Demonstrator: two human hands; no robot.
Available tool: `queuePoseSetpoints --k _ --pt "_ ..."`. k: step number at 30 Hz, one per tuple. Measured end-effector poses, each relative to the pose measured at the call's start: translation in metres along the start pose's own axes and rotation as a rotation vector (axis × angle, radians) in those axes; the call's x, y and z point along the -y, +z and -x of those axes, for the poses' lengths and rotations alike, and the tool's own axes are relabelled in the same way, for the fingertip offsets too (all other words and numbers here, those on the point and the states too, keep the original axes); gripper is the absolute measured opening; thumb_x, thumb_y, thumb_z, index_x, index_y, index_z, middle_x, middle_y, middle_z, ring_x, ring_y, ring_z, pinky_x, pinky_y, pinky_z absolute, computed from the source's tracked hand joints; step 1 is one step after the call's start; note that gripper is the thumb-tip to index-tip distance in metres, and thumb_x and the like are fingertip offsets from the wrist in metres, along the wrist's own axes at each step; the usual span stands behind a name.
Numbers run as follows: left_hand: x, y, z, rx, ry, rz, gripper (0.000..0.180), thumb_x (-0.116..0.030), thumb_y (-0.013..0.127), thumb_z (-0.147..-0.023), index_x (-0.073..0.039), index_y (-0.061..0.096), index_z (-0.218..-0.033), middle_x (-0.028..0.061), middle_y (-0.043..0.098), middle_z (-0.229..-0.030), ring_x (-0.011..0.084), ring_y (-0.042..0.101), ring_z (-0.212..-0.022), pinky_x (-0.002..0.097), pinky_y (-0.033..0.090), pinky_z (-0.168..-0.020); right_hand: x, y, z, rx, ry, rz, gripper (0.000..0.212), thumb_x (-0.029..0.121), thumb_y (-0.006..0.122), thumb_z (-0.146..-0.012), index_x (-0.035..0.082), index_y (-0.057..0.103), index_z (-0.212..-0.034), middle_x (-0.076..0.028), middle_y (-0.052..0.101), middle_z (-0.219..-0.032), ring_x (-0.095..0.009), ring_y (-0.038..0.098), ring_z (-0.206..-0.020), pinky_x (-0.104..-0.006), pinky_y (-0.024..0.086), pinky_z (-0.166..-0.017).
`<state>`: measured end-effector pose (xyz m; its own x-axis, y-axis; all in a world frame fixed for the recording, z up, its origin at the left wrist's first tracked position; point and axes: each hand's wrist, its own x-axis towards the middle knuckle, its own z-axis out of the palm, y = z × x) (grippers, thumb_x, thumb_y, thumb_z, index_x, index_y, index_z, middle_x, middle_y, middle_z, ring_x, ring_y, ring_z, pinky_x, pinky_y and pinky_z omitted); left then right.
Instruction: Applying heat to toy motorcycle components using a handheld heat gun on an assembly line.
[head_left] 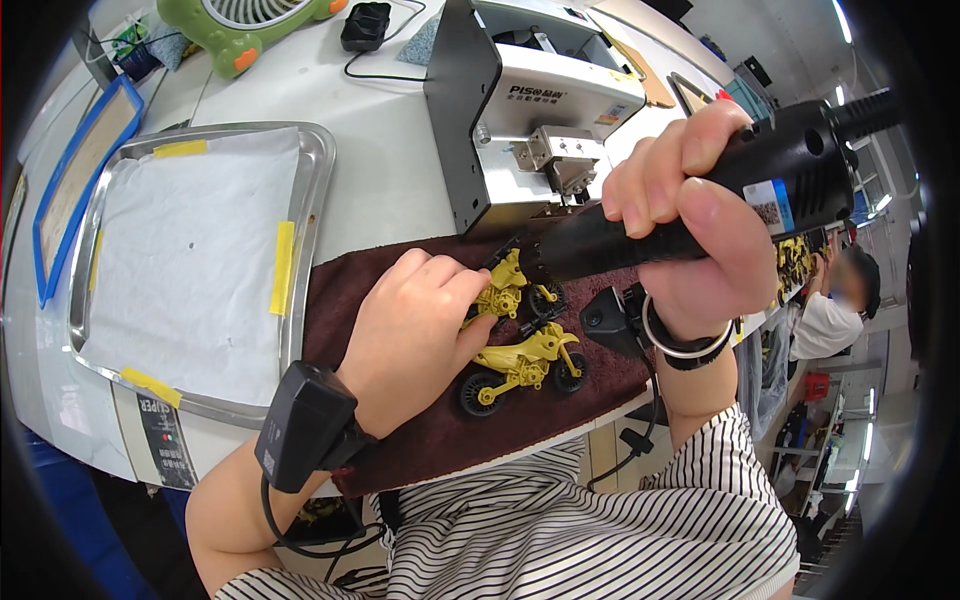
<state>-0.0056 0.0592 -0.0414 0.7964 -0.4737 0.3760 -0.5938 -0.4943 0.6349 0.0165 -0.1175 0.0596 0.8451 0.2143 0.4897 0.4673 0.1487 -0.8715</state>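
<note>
My right hand (pixel 700 190) is wrapped round a thick black electric screwdriver (pixel 610 240), which points left and slightly down. Its nose end is right beside a yellow toy motorcycle (pixel 508 275) with black wheels; whether the bit touches the toy, I cannot tell. My left hand (pixel 425 305) steadies that motorcycle on the dark brown towel (pixel 420 445), its fingers and thumb closed on the near side and covering part of the body. A second yellow toy motorcycle (pixel 530 360) lies on the towel just nearer to me, close to my left thumb.
A grey screw feeder machine (pixel 530 85) stands behind the towel. On the left are a metal tray (pixel 322 185) lined with taped white cloth and a blue-rimmed tray (pixel 50 235). A green fan (pixel 245 50) is at the back. Another person (pixel 835 310) sits at far right.
</note>
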Motion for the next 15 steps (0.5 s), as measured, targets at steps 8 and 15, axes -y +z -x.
queuePoseSetpoints --k 8,15 --pt "0.003 0.0 0.0 0.001 -0.019 0.0 0.027 -0.01 0.069 -0.066 -0.001 0.061 -0.09 0.0084 0.059 -0.081 0.0253 0.052 -0.076 0.0331 0.044 -0.069 -0.003 0.007 0.004 -0.043 0.02 0.042 0.019 0.007 0.051 -0.072 0.005 0.04 -0.087 -0.006 0.047 -0.068 -0.016 0.047 -0.059 -0.0323 0.041 -0.063" --pt "-0.003 0.0 -0.004 0.003 0.001 -0.033 0.027 -0.011 0.07 -0.065 -0.001 0.061 -0.089 0.0078 0.057 -0.078 0.0249 0.051 -0.074 0.0329 0.043 -0.068 0.058 -0.032 -0.008 -0.096 -0.222 -0.064 0.017 0.016 0.048 -0.073 0.006 0.04 -0.084 -0.002 0.039 -0.071 -0.014 0.039 -0.066 -0.031 0.032 -0.069"
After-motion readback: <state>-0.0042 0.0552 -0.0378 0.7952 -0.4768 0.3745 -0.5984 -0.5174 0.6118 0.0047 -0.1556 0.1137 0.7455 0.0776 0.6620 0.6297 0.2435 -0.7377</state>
